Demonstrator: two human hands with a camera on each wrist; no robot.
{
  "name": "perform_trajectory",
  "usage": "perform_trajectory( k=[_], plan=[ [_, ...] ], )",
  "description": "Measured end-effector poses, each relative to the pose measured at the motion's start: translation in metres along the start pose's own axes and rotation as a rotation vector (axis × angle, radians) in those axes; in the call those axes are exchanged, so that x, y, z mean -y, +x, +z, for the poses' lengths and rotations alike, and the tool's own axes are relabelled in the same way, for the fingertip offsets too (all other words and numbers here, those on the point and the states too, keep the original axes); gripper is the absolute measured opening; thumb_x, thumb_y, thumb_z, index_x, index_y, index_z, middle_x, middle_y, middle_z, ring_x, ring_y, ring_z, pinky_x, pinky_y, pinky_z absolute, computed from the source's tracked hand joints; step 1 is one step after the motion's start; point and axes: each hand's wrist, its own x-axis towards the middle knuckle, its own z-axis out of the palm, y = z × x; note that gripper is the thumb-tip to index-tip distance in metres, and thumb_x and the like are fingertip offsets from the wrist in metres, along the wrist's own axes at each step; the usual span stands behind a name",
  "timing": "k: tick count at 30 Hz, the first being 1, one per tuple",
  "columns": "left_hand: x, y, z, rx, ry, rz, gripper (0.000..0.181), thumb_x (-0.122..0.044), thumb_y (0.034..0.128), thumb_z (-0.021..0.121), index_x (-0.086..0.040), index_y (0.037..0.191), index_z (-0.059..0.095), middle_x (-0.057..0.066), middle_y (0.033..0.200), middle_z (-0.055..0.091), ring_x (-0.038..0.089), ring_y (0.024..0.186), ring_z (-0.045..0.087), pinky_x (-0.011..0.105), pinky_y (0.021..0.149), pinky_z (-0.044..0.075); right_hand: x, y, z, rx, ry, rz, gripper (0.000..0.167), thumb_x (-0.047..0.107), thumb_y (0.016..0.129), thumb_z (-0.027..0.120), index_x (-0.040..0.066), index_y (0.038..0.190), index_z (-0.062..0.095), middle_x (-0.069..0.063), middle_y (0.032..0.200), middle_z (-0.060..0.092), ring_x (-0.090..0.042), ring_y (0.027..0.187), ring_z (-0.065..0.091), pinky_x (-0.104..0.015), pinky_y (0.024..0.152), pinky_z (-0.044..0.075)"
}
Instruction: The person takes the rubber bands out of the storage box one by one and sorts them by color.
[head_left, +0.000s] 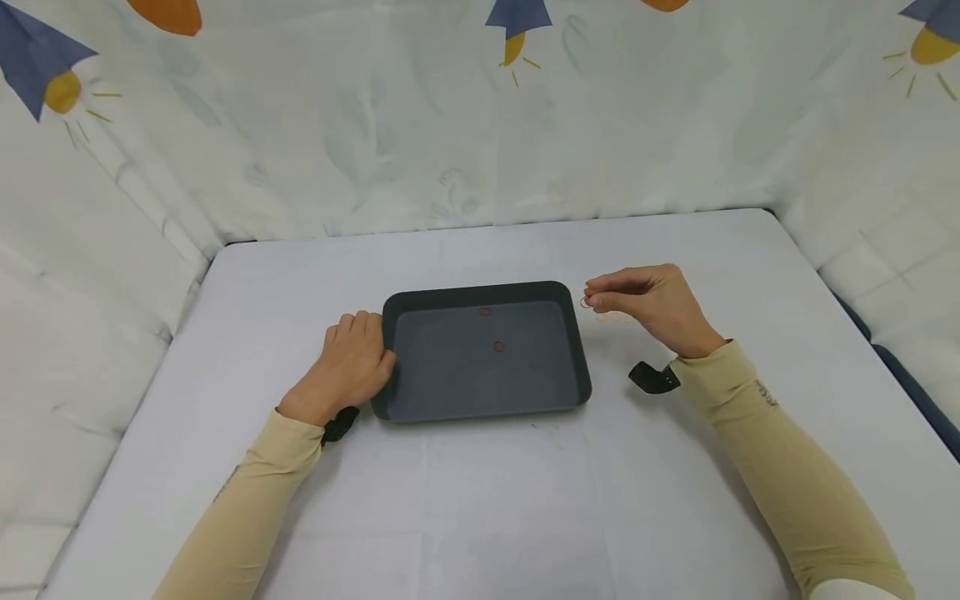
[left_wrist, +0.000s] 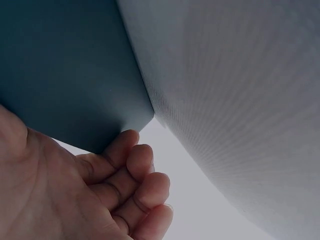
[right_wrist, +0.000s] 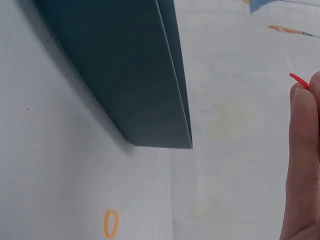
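Tray (head_left: 480, 375) stands on the white table (head_left: 487, 508), where we find its left side gripped by the curled left hand (head_left: 348, 362), two reddish loops (head_left: 498, 346) inside, and a red loop (right_wrist: 299, 80) pinched in the right hand (head_left: 656, 308), just off the tray's right side.

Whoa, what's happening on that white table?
A person's left hand grips the left side of a dark grey rectangular tray. Their right hand pinches a small thin red loop near the tray's right edge. Two small reddish loops lie inside it; at least one thin orange loop lies outside, on the white cloth.
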Motion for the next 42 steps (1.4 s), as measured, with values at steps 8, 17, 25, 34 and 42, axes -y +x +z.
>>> perform_trajectory(
  k=[8,17,25,34,42],
  plan=[
    [0.001,0.000,0.000,-0.001,-0.002,0.004,0.030,-0.017,0.1019,0.039,0.008,0.118,0.045,0.019,0.105,0.045,0.037,0.099,0.037,0.049,0.086,0.031,0.001,0.003,-0.012,0.007,-0.029,0.012,0.034,0.013,0.087,0.083,-0.004,0.116,0.075,-0.002,0.102,0.081,-0.020,0.095,0.079,-0.030,0.088,0.061],
    [-0.001,0.000,-0.001,-0.006,-0.004,0.002,0.031,-0.017,0.1020,0.040,0.008,0.119,0.046,0.020,0.106,0.046,0.037,0.099,0.038,0.048,0.085,0.031,-0.001,0.003,-0.027,-0.041,-0.117,0.054,0.040,0.021,0.088,0.083,-0.001,0.120,0.074,0.003,0.104,0.081,-0.016,0.099,0.078,-0.025,0.091,0.059],
    [-0.001,0.000,0.000,-0.012,-0.004,0.001,0.033,-0.017,0.1016,0.040,0.009,0.121,0.046,0.021,0.106,0.047,0.038,0.100,0.039,0.050,0.086,0.032,-0.010,0.005,-0.039,-0.038,-0.150,0.096,0.045,0.023,0.089,0.083,-0.002,0.124,0.072,0.007,0.104,0.081,-0.019,0.101,0.078,-0.023,0.090,0.059],
    [-0.001,0.000,0.000,-0.009,0.002,0.002,0.034,-0.018,0.1018,0.041,0.009,0.122,0.046,0.021,0.108,0.047,0.038,0.101,0.039,0.049,0.085,0.032,-0.021,0.007,-0.046,0.002,-0.257,0.210,0.038,0.031,0.088,0.084,0.011,0.120,0.077,0.008,0.105,0.081,-0.009,0.103,0.075,-0.020,0.090,0.056],
    [0.000,0.000,0.000,-0.010,0.002,0.002,0.033,-0.017,0.1016,0.041,0.009,0.120,0.046,0.020,0.105,0.046,0.037,0.099,0.038,0.048,0.084,0.031,-0.025,0.009,-0.042,0.079,-0.423,0.261,0.034,0.038,0.087,0.084,0.020,0.116,0.080,0.009,0.107,0.081,-0.003,0.107,0.071,-0.020,0.090,0.052]
  ],
)
